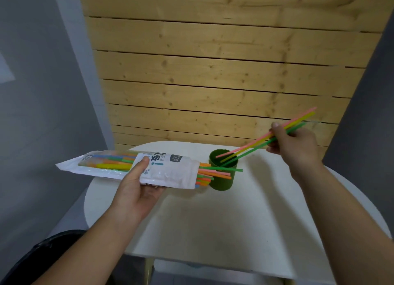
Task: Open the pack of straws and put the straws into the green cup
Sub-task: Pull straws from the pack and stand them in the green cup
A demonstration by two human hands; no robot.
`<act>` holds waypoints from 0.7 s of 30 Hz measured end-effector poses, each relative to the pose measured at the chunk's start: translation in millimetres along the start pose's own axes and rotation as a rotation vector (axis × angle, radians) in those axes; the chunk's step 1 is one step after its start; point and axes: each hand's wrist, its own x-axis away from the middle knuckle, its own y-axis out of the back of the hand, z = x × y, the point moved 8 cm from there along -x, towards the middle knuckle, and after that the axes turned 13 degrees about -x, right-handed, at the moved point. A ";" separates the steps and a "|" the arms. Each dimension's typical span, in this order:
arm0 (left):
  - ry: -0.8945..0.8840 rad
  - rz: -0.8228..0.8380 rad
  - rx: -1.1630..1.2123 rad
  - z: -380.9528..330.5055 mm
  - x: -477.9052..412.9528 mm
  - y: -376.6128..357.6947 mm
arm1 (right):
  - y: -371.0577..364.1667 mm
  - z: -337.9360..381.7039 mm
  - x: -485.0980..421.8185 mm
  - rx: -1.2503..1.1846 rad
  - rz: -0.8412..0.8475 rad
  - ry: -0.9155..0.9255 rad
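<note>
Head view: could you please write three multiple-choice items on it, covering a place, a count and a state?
1. Where does the green cup stand? A) on the white table B) on the floor C) on a shelf
2. How many straws does the right hand hold? A) one B) three C) six
3. The pack of straws is: A) sealed B) empty C) open, with straws sticking out
Answers: 1 A, its base rests on the tabletop; 2 B, one pink, one yellow, one green; 3 C, coloured ends protrude beside the cup.
</note>
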 end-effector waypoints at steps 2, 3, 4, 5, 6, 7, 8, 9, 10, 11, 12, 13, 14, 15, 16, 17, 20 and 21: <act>-0.002 0.000 0.001 -0.4 0.7 -0.7 | -17.0 -10.1 2.7 0.041 0.073 -0.042; -0.001 -0.001 0.001 -0.4 1.0 -1.1 | -23.8 -15.5 3.9 0.071 0.105 -0.059; -0.001 -0.004 0.004 -0.9 1.3 -1.5 | -29.2 -20.5 4.5 0.104 0.128 -0.066; -0.002 -0.007 0.006 -1.5 1.6 -1.7 | -32.7 -24.5 4.7 0.139 0.139 -0.068; -0.005 -0.010 0.007 -2.4 2.0 -1.8 | -34.5 -27.9 4.4 0.168 0.142 -0.070; -0.008 -0.013 0.006 -3.2 2.1 -1.5 | -35.5 -30.5 4.3 0.182 0.146 -0.080; -0.012 -0.014 0.006 -4.2 2.6 -1.3 | -36.3 -33.8 4.1 0.165 0.156 -0.104; -0.014 -0.016 0.005 -4.9 2.8 -0.8 | -37.6 -37.5 4.9 0.114 0.170 -0.143; -0.016 -0.016 0.007 -5.6 3.5 -1.1 | -39.4 -41.1 5.9 0.037 0.182 -0.185; -0.018 -0.014 0.007 -5.9 3.8 -1.3 | -40.8 -43.7 7.0 -0.041 0.184 -0.221; -0.020 -0.008 0.008 -6.0 4.1 -2.2 | -41.2 -46.8 6.6 -0.109 0.177 -0.244; -0.022 -0.004 0.007 -5.8 4.4 -3.1 | -41.0 -48.4 7.7 -0.156 0.165 -0.261; -0.022 -0.003 0.006 -5.9 4.7 -3.9 | -41.2 -51.4 8.8 -0.193 0.157 -0.280; -0.022 -0.004 0.007 -5.5 5.1 -4.8 | -40.9 -55.0 10.7 -0.221 0.146 -0.305; -0.021 -0.004 0.008 -4.7 5.7 -6.0 | -40.0 -58.7 12.4 -0.241 0.137 -0.325; -0.019 -0.003 0.009 -4.0 6.3 -7.2 | -39.3 -60.4 15.0 -0.253 0.134 -0.338; -0.011 0.002 0.010 -2.1 9.5 -11.5 | -35.8 -63.9 18.9 -0.243 0.140 -0.323; -0.012 0.004 0.010 -1.9 10.3 -12.3 | -32.1 -65.4 19.6 -0.230 0.130 -0.328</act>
